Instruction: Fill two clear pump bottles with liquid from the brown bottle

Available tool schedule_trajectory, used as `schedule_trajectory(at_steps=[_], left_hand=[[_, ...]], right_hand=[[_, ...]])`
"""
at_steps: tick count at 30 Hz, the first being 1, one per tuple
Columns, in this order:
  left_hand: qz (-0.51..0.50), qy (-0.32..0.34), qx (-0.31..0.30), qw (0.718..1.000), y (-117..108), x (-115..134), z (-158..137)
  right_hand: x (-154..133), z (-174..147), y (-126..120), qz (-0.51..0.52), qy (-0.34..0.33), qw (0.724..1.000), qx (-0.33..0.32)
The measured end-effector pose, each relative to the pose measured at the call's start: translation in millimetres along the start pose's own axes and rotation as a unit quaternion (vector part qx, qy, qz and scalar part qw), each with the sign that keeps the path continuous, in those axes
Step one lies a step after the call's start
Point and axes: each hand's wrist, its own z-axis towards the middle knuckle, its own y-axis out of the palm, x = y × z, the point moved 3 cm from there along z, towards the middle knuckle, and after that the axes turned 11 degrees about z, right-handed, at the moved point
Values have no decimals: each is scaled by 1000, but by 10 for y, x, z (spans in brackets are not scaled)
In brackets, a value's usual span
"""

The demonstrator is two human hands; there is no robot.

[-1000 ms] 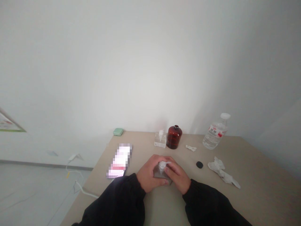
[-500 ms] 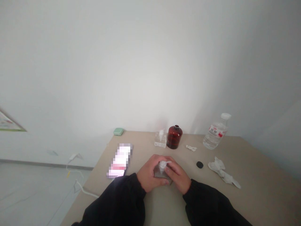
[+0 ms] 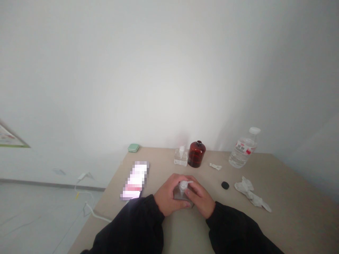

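- Clear pump bottle [image 3: 179, 194]: near side of the table [image 3: 185, 234], in front of the person, enclosed between both hands, pump head up; whether its base touches the tabletop cannot be told.
- Left hand [image 3: 167, 197]: wrapped around the bottle's left side, thumb along the near face, grasping it.
- Right hand [image 3: 203, 198]: curled on the right side, thumb by the pump collar, also grasping; fingertips on the far side partly hidden.
- Nozzle: points right, over the right hand.
- Behind the hands: second clear pump bottle [image 3: 180, 158], upright, just beside an open-necked amber bottle [image 3: 196, 155].
- Right of the hands: black disc [image 3: 225, 185], crumpled white tissue [image 3: 249, 191]; capped water bottle [image 3: 241, 151] farther back.
- Left: smartphone [image 3: 135, 180], screen lit, pixelated; green case [image 3: 133, 147] at the back corner.
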Motion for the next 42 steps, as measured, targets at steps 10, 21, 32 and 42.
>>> schedule_trajectory(at_steps=[10,21,32,42], left_hand=[[-4,11,3,1000,11,-5,-3],[1,5,2,1000,8,5,-3],[-15,-7,2,1000,14,-15,-10],[-3,-1,3,1000,7,3,-5]], right_hand=[[14,10,5,18,-9,1000,-3],[24,19,1,12,-16,1000,-7],[0,1,18,2,3,1000,-4],[-18,2,11,-8,5,1000,-3]])
